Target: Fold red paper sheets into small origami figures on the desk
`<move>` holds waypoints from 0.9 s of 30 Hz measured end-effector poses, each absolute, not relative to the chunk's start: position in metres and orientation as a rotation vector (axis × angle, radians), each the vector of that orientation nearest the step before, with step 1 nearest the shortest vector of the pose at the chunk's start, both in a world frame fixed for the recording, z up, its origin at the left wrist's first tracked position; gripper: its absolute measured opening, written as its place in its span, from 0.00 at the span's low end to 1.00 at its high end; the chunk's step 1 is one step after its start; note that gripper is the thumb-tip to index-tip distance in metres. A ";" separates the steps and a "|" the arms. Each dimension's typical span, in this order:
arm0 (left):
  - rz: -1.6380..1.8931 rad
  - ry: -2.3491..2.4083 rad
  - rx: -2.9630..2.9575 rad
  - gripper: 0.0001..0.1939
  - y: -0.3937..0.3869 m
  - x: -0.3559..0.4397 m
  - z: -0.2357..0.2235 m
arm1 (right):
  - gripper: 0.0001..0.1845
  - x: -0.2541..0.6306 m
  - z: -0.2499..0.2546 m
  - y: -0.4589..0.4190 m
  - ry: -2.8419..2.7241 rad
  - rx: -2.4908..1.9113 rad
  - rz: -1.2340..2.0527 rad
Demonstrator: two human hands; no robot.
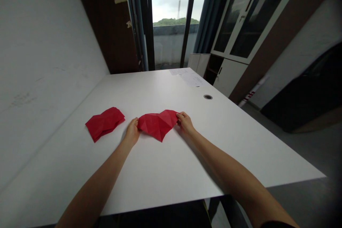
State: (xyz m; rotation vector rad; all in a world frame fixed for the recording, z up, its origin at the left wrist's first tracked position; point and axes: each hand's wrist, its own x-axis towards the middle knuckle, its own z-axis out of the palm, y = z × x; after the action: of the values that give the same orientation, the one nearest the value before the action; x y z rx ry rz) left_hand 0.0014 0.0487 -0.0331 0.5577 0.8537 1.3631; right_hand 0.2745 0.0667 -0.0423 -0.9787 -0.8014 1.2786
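A creased red paper sheet (158,123), folded into a faceted shape, lies on the white table (165,171) in front of me. My left hand (132,131) pinches its left edge. My right hand (185,122) pinches its right edge, fingers closed on the paper. The sheet is raised a little in the middle between both hands. A second creased red paper (104,123) lies flat to the left, a short gap from my left hand and untouched.
White paper sheets (188,76) lie at the table's far edge. A round cable hole (207,97) sits at the right rear. A white wall runs along the left side. Cabinets stand beyond the table on the right.
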 end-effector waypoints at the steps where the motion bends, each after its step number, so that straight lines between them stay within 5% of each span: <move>1: 1.336 0.862 0.573 0.10 0.049 0.002 -0.032 | 0.19 0.274 -0.042 0.066 -0.800 -0.975 1.288; 14: 1.050 0.821 0.771 0.18 0.032 -0.001 -0.020 | 0.22 0.260 -0.035 0.053 -0.889 -0.913 1.480; 27: 1.807 0.861 0.545 0.15 0.072 -0.078 0.002 | 0.25 0.256 -0.034 0.045 -0.887 -0.805 1.616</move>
State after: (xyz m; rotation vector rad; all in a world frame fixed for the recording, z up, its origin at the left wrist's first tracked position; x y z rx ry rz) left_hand -0.0777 0.0724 0.0020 0.5449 0.8613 1.8068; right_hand 0.2557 0.0454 -0.0345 -0.8051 -0.8871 1.6158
